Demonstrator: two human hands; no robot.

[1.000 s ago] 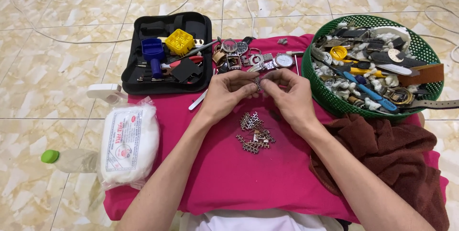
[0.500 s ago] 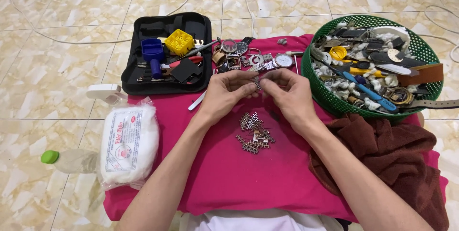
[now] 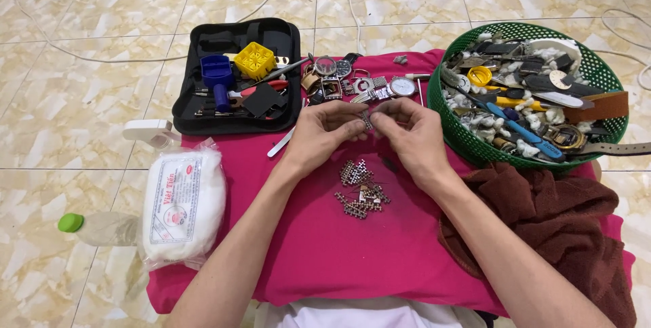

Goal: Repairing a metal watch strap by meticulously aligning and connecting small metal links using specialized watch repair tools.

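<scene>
The left hand (image 3: 322, 131) and right hand (image 3: 410, 134) meet over the pink cloth (image 3: 325, 253), fingertips pinching a small metal link piece (image 3: 367, 120) between them — held up close, both hands steadying so tiny a part. Just below lies a pile of links (image 3: 361, 189), within easy reach. Watches (image 3: 366, 80) sit in a row beyond the hands. A black tool case (image 3: 237, 73) lies open to the left, a green basket (image 3: 475, 141) of straps and parts to the right — a brown towel (image 3: 549, 219) beside it.
</scene>
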